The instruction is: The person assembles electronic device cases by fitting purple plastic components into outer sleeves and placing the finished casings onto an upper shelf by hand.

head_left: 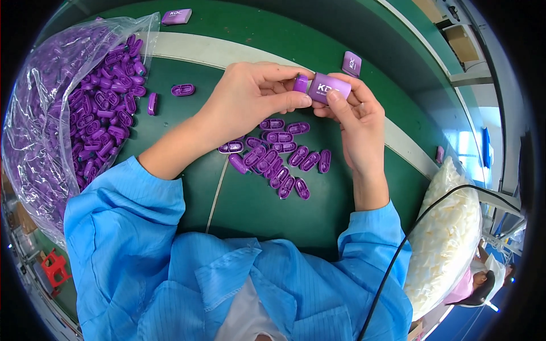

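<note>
Between the thumb and fingers of my left hand [250, 91] is a small purple oval end cap [300, 83]. My right hand [359, 116] grips a flat purple casing [329, 88] with white print, its thumb pressed on the face. The cap is held upright close to the casing's left end; whether they touch I cannot tell. Below my hands, several loose purple caps [278, 137] lie in a cluster on the green table, many with the hollow side up. Two more single caps [182, 90] lie left of my left hand.
A clear plastic bag [42, 113] spilling many purple caps [102, 108] stands at the left. Purple casings lie at the far edge [176, 17] and far right [352, 63]. A bag of cream-coloured pieces [446, 238] and a black cable [392, 264] are at my right. Another person [480, 281] is beyond.
</note>
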The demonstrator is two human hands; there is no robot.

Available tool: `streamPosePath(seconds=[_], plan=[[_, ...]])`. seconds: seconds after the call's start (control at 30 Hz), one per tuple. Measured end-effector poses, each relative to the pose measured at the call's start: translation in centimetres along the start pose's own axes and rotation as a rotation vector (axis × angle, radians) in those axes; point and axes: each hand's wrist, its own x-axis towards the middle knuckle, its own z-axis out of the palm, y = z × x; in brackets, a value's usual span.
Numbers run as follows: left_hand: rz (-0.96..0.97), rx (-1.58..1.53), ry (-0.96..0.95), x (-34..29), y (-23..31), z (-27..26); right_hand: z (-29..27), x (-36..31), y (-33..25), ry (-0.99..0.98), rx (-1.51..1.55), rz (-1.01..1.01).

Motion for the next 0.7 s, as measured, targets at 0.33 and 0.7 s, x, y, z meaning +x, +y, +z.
streamPosePath(seconds=[0.33, 0.7], plan=[[0.055, 0.082, 0.000, -0.1, -0.3, 0.2, 0.5, -0.4, 0.5, -0.017, -0.004, 0.009], [0.089, 0.318, 0.024, -0.7, 0.8, 0.5, 0.8, -0.8, 0.2, 0.018, -0.032, -0.004]])
